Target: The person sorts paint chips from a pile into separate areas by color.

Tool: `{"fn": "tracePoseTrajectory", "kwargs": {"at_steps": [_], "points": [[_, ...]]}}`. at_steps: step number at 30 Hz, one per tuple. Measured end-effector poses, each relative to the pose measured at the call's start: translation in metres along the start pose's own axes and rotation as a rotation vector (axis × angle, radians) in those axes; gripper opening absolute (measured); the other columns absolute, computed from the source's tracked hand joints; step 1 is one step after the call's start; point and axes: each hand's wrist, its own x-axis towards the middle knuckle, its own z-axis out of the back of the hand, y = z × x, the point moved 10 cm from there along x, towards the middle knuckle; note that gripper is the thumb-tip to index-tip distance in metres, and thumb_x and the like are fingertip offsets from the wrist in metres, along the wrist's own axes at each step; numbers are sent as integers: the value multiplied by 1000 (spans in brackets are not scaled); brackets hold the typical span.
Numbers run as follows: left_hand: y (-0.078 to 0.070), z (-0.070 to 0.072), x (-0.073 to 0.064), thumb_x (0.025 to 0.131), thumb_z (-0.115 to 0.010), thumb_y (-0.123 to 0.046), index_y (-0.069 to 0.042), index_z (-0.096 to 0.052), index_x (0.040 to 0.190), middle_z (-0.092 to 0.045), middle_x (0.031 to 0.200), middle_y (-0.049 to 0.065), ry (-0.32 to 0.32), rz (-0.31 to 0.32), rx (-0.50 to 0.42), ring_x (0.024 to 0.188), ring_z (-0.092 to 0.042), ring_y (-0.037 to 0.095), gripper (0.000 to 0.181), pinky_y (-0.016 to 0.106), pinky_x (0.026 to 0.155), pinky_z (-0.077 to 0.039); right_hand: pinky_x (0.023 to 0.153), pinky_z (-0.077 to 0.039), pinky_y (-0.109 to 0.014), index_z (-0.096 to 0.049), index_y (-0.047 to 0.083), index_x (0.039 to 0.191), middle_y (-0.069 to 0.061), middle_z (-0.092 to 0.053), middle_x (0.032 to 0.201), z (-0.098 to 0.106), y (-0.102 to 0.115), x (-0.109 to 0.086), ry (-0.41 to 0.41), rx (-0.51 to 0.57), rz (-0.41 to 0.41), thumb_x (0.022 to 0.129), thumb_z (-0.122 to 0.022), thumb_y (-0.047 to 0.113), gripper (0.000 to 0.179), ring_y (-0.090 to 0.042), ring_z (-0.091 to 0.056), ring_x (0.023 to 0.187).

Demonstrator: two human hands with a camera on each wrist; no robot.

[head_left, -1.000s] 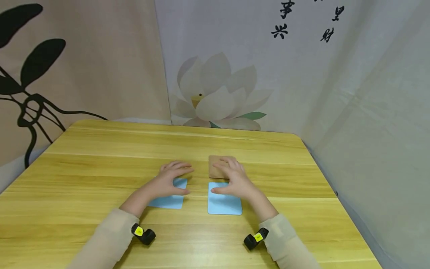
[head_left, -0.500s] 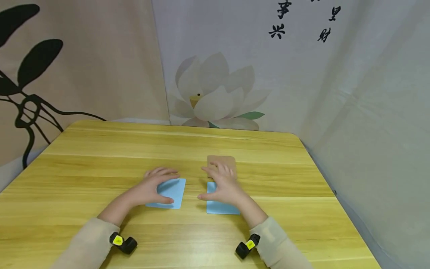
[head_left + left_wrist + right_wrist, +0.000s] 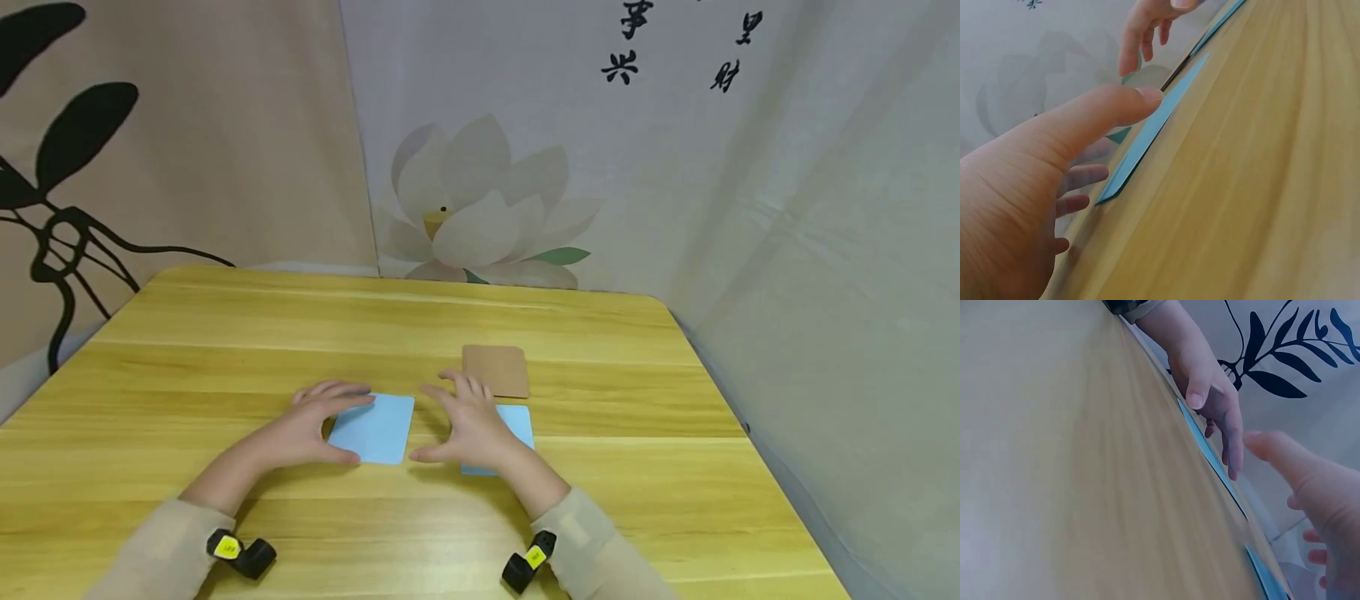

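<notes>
Two flat light-blue square cards lie side by side on the wooden table. The left blue card (image 3: pixel 378 429) has my left hand (image 3: pixel 303 429) over its left side, thumb and fingers spread apart. My right hand (image 3: pixel 472 425) is above the table between the cards, partly covering the right blue card (image 3: pixel 519 423); its thumb points left and its fingers are spread. A brown square card (image 3: pixel 497 371) lies just behind the right blue one. In the left wrist view, the left thumb (image 3: pixel 1116 109) appears in front of the blue card. Neither hand grips anything.
The light wooden table (image 3: pixel 375 533) fills the lower view, its far edge against a curtain (image 3: pixel 487 83) printed with a lotus and characters. Black wrist cameras (image 3: pixel 255 558) sit at both sleeves.
Both hands have moved to the left and slightly toward the person, uncovering more of the left blue card and all but a little of the brown one. The cards stay in place.
</notes>
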Motion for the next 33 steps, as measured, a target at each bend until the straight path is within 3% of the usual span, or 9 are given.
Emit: {"fn": "tracePoseTrajectory", "kwargs": {"at_steps": [10, 19, 33], "points": [[10, 10, -10, 69, -80, -54, -9, -53, 137, -41, 146, 12, 0, 24, -16, 131, -30, 39, 87, 66, 95, -14, 106, -23, -50, -44, 22, 145, -10, -32, 148, -16, 17, 8, 35, -55, -4, 70, -71, 68, 92, -26, -27, 135], [13, 9, -11, 68, -80, -56, -8, -54, 137, -42, 146, 10, 17, 31, -15, 132, -28, 40, 88, 66, 95, -12, 110, -18, -50, -44, 24, 145, -6, -33, 150, -31, 15, 14, 101, -109, -27, 73, -67, 69, 88, -28, -26, 137], [17, 8, -12, 69, -79, -56, -10, -56, 134, -45, 143, 7, 7, 20, -24, 130, -32, 36, 83, 64, 94, -14, 110, -19, -44, -51, 23, 140, -1, -40, 145, -34, 17, 16, 94, -74, -3, 76, -68, 64, 78, -22, -31, 133]]}}
